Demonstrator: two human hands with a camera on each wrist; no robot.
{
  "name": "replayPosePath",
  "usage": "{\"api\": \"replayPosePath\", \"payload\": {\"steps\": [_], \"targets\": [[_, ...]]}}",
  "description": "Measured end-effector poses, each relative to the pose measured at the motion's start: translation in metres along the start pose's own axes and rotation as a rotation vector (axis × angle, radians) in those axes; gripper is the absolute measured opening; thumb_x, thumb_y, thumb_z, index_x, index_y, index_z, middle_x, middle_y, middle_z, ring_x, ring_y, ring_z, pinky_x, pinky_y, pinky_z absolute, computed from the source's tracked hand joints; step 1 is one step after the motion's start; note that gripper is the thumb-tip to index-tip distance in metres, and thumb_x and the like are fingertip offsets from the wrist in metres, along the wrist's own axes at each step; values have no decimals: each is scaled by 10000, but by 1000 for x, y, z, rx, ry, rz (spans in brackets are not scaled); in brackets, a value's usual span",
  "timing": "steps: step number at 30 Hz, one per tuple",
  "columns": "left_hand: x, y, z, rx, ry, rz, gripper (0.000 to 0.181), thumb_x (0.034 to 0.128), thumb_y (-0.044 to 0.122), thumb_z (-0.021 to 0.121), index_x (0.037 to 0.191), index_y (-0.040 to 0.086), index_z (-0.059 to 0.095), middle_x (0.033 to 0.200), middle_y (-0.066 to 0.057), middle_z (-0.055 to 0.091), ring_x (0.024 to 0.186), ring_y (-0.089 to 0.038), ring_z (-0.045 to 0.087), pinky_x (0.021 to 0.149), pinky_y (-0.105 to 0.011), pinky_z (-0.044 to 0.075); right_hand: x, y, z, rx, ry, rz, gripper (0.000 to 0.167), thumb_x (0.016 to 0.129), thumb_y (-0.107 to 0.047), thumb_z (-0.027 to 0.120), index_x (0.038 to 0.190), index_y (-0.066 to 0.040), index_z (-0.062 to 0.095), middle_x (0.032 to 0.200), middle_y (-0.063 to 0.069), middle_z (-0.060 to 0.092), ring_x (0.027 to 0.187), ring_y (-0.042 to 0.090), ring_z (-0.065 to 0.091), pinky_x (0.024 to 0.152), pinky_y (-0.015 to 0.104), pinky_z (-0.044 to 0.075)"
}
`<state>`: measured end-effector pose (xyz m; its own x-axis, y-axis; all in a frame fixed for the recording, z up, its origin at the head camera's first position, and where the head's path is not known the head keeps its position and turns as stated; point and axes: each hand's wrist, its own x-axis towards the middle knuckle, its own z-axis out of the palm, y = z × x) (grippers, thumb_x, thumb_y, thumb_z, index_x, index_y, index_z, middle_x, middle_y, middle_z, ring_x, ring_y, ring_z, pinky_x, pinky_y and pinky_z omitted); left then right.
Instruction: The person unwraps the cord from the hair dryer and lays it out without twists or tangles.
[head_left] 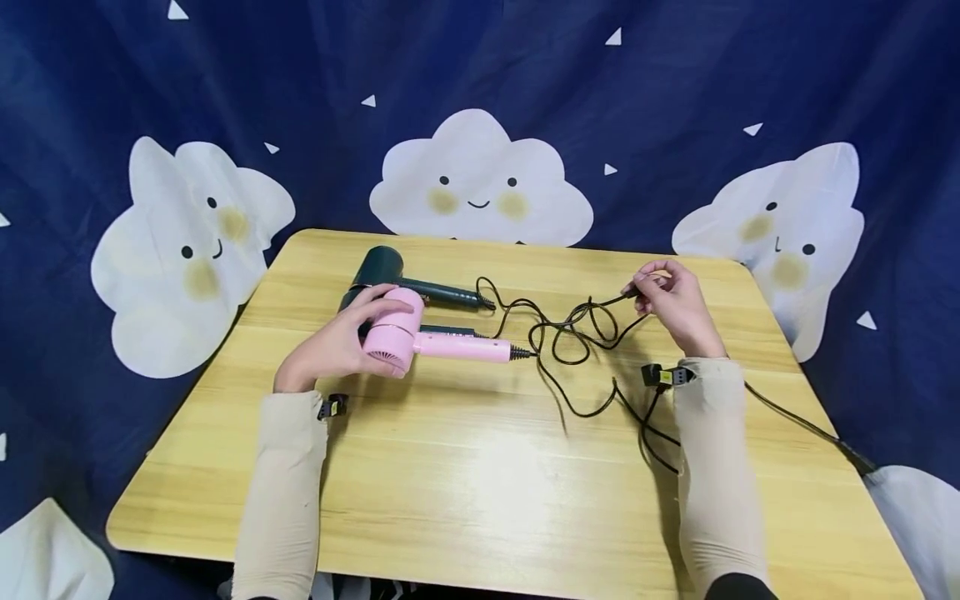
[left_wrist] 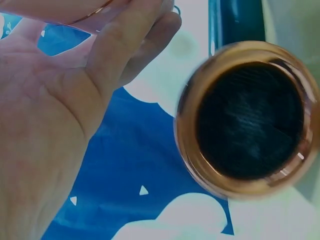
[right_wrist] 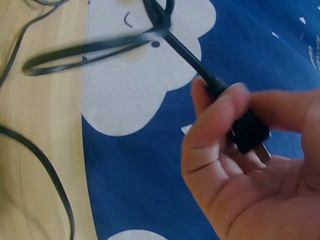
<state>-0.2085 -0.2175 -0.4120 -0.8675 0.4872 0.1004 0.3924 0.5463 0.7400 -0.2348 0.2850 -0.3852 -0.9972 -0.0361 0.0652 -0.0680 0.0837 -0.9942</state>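
Note:
A pink hair dryer (head_left: 465,347) lies level over the left middle of the table, its handle pointing right. My left hand (head_left: 333,348) grips its round head, with fingers over the top and thumb beneath. Behind it a dark green hair dryer (head_left: 378,265) rests on the table; a second dark green handle (head_left: 447,331) shows just above the pink one. In the left wrist view a copper-coloured ring (left_wrist: 187,135) surrounds a dark round opening. On the right, my right hand (head_left: 678,308) pinches a black plug (right_wrist: 250,131) with a metal prong, its cord trailing leftward.
Black cords (head_left: 573,329) loop and tangle across the right middle of the table (head_left: 480,500). One cord (head_left: 795,417) runs off the right edge. Small black wrist devices (head_left: 333,407) sit at both cuffs. A blue cloth with white clouds (head_left: 480,187) hangs behind.

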Motion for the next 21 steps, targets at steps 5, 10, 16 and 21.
{"api": "replayPosePath", "payload": {"steps": [5, 10, 16, 21], "targets": [[-20, -5, 3, -3, 4, -17, 886, 639, 359, 1007, 1419, 302, 590, 1686, -20, 241, 1414, -318, 408, 997, -474, 463, -3, -2, -13, 122, 132, -55, 59, 1043, -70, 576, 1087, -31, 576, 758, -6, 749, 535, 86, 585, 523, 205, 520], [-35, -8, 5, -19, 9, -32, 894, 640, 355, 1007, 1425, 297, 583, 1693, -26, 217, 1346, -313, 463, 947, -414, 495, -8, 0, -24, 165, 251, -73, 79, 1020, -80, 625, 1042, -18, 670, 758, 3, 735, 554, 85, 617, 553, 194, 539], [-54, -5, 8, -54, 19, -76, 910, 623, 366, 1012, 1424, 333, 581, 1705, 16, 185, 1254, -293, 540, 901, -329, 541, -15, 2, -34, 246, 248, -80, 29, 920, 58, 713, 918, 31, 704, 789, 41, 755, 590, 131, 700, 626, 224, 607], [-67, -5, 14, -66, 11, -89, 889, 649, 363, 1001, 1429, 311, 579, 1708, -17, 172, 1234, -317, 553, 865, -317, 569, -22, 3, -41, 242, 252, -51, 124, 818, 131, 787, 860, 63, 692, 782, 70, 760, 611, 168, 742, 664, 265, 627]]}}
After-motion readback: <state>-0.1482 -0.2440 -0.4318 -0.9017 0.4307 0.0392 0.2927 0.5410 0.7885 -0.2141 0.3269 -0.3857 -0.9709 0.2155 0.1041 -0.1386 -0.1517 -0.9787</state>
